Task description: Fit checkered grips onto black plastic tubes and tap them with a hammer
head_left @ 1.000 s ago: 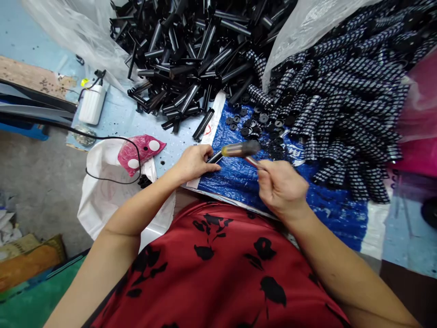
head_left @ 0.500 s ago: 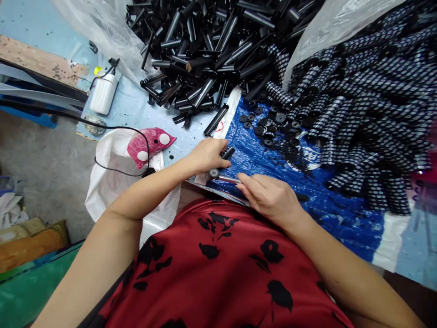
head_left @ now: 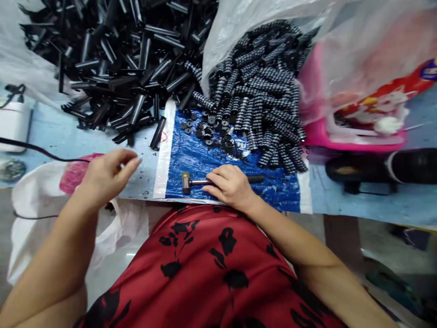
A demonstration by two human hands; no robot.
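My right hand (head_left: 230, 187) is closed round the handle of a small hammer (head_left: 197, 182), which lies low over the blue plastic sheet (head_left: 276, 191). The hammer's head points left, with one yellowish face and one dark face. Over the table's left front edge hovers my left hand (head_left: 109, 173), its fingers loosely bent and slightly apart, with nothing visible in them. Beneath and beside it are a white plastic bag (head_left: 30, 196) and a pink bundle (head_left: 73, 175). A single black tube (head_left: 157, 133) rests by the sheet's white border, near the left hand.
A big heap of black tubes (head_left: 143, 50) spills at the back left. Patterned black-and-white tubes (head_left: 259, 100) pile up at the centre back, with small black discs (head_left: 206, 130) before them. To the right stand a pink bin (head_left: 358, 142) and a black object (head_left: 414, 165). A cable (head_left: 41, 152) crosses at left.
My left hand has moved left, away from the hammer, and the black tube it held is no longer visible. The right hand still grips the hammer. The view has swung right.
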